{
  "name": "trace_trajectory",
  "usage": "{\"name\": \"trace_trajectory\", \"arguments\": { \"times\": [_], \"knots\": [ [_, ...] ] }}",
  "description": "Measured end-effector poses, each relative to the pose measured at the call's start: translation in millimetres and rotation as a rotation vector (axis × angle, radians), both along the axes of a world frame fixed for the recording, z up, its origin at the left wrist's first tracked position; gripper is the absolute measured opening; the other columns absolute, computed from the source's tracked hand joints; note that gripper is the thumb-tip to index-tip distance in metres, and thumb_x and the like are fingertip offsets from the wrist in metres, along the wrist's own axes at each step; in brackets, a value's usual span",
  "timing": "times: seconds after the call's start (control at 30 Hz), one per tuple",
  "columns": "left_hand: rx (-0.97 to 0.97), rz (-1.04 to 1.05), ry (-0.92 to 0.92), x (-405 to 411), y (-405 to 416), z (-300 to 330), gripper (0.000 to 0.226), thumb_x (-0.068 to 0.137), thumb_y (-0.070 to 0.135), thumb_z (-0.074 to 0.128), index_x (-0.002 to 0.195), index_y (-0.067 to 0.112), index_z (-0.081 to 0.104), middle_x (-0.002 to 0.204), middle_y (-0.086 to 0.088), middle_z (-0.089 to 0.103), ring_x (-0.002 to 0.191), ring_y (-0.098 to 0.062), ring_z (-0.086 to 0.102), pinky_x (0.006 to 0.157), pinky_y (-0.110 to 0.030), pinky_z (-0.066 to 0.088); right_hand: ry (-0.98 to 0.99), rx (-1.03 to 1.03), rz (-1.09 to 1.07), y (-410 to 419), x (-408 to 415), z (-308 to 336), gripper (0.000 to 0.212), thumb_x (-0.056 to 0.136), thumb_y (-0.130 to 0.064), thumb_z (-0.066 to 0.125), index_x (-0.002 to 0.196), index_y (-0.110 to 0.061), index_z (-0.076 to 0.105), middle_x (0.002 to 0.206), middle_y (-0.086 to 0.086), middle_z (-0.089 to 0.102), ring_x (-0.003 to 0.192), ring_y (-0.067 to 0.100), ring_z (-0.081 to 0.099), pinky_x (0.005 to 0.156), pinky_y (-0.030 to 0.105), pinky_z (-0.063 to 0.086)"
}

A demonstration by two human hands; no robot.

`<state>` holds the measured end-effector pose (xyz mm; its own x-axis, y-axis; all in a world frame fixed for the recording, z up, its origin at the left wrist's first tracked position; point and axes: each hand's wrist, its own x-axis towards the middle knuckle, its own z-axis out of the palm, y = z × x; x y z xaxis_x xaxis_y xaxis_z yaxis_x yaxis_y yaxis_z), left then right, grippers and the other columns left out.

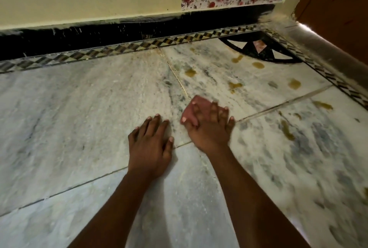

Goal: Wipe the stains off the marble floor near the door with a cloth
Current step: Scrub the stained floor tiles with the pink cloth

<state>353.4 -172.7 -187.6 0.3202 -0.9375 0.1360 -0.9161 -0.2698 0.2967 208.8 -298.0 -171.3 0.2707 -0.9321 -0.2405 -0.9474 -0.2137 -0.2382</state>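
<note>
Cloth: small pink cloth (194, 109), just right of picture centre, lying on the marble floor (79, 108) under the right hand; only its 10 to 11 o'clock edge shows past the fingers
Right hand: right hand (209, 126) lies over the cloth with fingers spread and pressed down, thumb tucked along the cloth's near-left edge; blur hides whether the fingertips curl round the far edge
Left hand: left hand (150, 148) lies flat on bare marble at about 8 o'clock from the cloth, fingers straight and slightly spread, holding nothing; it looks to serve as a brace
Stains: yellow-brown stains (235, 85) dot the slab from 12 to 4 o'clock of the cloth, the nearest just beyond the fingertips, others nearer the patterned border (139, 45) and the brown door (338, 5) at 2 o'clock
Handling, cloth: judged soft, light and limp; likely to bunch or slide out from under the palm unless pinned, so a flat palm on its middle with fingers spread to the edges should carry it best
Handling, floor: polished marble seems smooth and hard, probably slick where wet; the tile joints (179, 80) may catch a loose corner
Risk: pushing across several spots could smear them; folding to a clean face would help
</note>
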Motion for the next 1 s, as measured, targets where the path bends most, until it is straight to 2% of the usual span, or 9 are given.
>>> {"name": "trace_trajectory", "arguments": {
  "times": [0.1,0.23,0.3,0.37,0.5,0.6,0.77,0.87,1.0],
  "knots": [
    [-0.058,-0.084,-0.058,31.2,-26.3,13.3,0.044,0.087,0.037,0.044,0.120,0.018,0.068,0.129,-0.006,0.067,0.114,-0.035,0.066,0.088,-0.046,0.046,-0.017,-0.072,0.103,36.5,-41.0,-3.0,0.072,0.098,-0.081,0.029,0.158,-0.067,-0.007,0.178,-0.004,-0.020,0.163,0.032,-0.022,0.131,0.060,-0.007],
    [0.000,-0.105,-0.060,69.2,-63.9,12.7,0.064,0.093,0.046,0.036,0.146,0.014,0.057,0.158,-0.012,0.054,0.142,-0.035,0.053,0.109,-0.052,0.043,0.024,-0.003,-0.109,19.5,-61.3,-1.4,0.077,0.093,-0.089,0.022,0.160,-0.063,-0.007,0.177,0.000,-0.024,0.163,0.032,-0.023,0.131,0.058,-0.008],
    [0.007,-0.043,-0.034,73.6,-77.0,-2.3,0.067,0.099,0.050,0.033,0.156,0.016,0.047,0.167,-0.009,0.043,0.153,-0.032,0.041,0.119,-0.053,0.035,-0.011,0.019,-0.241,-18.2,-32.5,-3.1,0.078,0.095,-0.087,0.021,0.163,-0.059,-0.004,0.177,0.005,-0.024,0.161,0.041,-0.025,0.129,0.063,-0.010],
    [-0.031,-0.014,-0.014,74.8,-79.2,-7.7,0.067,0.102,0.054,0.031,0.159,0.020,0.044,0.170,-0.006,0.039,0.157,-0.029,0.035,0.123,-0.052,0.031,-0.012,0.034,-0.214,-42.6,1.4,0.0,0.076,0.097,-0.083,0.022,0.164,-0.057,-0.003,0.177,0.008,-0.025,0.158,0.047,-0.028,0.127,0.065,-0.012],
    [-0.024,-0.018,0.018,80.7,-78.9,-10.9,0.067,0.103,0.056,0.030,0.159,0.023,0.044,0.172,-0.002,0.037,0.159,-0.025,0.032,0.124,-0.051,0.029,-0.027,-0.037,0.039,-25.6,20.6,-2.6,0.074,0.098,-0.079,0.027,0.162,-0.060,-0.005,0.177,0.003,-0.026,0.160,0.040,-0.028,0.129,0.062,-0.011],
    [-0.031,0.001,0.036,81.6,-81.9,-8.9,0.064,0.103,0.053,0.034,0.159,0.023,0.046,0.171,-0.002,0.038,0.159,-0.025,0.033,0.121,-0.050,0.031,-0.001,0.021,-0.016,-6.1,-0.5,-0.3,0.078,0.093,-0.087,0.026,0.157,-0.066,-0.014,0.173,-0.002,-0.036,0.160,0.030,-0.032,0.131,0.059,-0.006],
    [0.046,0.018,0.033,79.5,-79.9,-2.6,0.065,0.105,0.053,0.033,0.162,0.024,0.042,0.175,0.001,0.031,0.162,-0.023,0.027,0.121,-0.050,0.033,0.022,0.085,-0.217,-70.8,22.8,4.3,0.082,0.092,-0.090,0.021,0.161,-0.060,-0.012,0.171,0.007,-0.038,0.157,0.042,-0.035,0.129,0.065,-0.009],
    [0.094,0.029,0.031,78.1,-79.0,1.2,0.065,0.106,0.052,0.033,0.164,0.024,0.039,0.176,0.001,0.029,0.164,-0.022,0.023,0.122,-0.051,0.032,-0.011,0.039,-0.130,-97.4,62.9,2.2,0.080,0.095,-0.085,0.026,0.163,-0.058,-0.007,0.174,0.008,-0.033,0.158,0.044,-0.032,0.129,0.064,-0.008],
    [0.094,0.025,0.008,73.7,-83.4,4.4,0.064,0.105,0.047,0.037,0.163,0.019,0.041,0.176,-0.002,0.027,0.164,-0.025,0.024,0.121,-0.053,0.032,-0.015,-0.013,-0.010,-83.2,48.4,9.2,0.080,0.092,-0.084,0.031,0.160,-0.064,-0.004,0.177,0.003,-0.025,0.163,0.037,-0.021,0.131,0.061,0.003]
  ]
}}
